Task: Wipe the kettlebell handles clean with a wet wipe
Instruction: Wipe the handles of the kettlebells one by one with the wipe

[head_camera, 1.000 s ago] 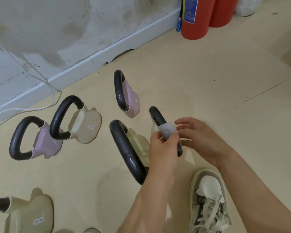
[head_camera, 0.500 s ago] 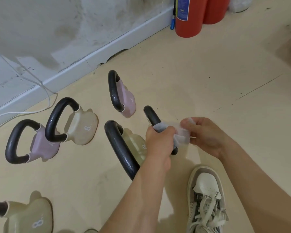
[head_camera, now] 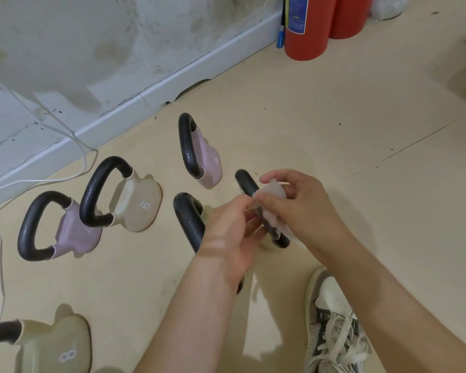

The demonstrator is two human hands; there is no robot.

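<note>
Right at the bottom edge you've got your sneaker (head_camera: pixel 331 327) planted on the beige floor (head_camera: pixel 334 130), and off in the lower left corner a cream kettlebell marked 8 (head_camera: pixel 54 348) is half cut off by the frame. Your two forearms come up from there and meet in the middle. Your left hand (head_camera: pixel 232 232) is curled in against the near side of the black handle (head_camera: pixel 246 181) of the kettlebell you're working on, though I can't tell how firmly it's gripping. Your right hand (head_camera: pixel 301 208) is pinched shut on the wet wipe (head_camera: pixel 273 191), which is wrapped over that handle about halfway along, so both hands are close together, pretty much touching across the bar. Just left of your left hand a bigger black handle (head_camera: pixel 186 222) sticks up, its body mostly hidden behind your wrist. A bit further out sits a pink kettlebell marked 4 (head_camera: pixel 207 162), and over to the left a cream one marked 6 (head_camera: pixel 137 203) is just beside another pink one (head_camera: pixel 70 232). Beyond those a white cable (head_camera: pixel 51 180) trails along the baseboard (head_camera: pixel 172 84), and at the far end two red fire extinguishers (head_camera: pixel 307 28) stand against the scuffed wall (head_camera: pixel 92 36).
</note>
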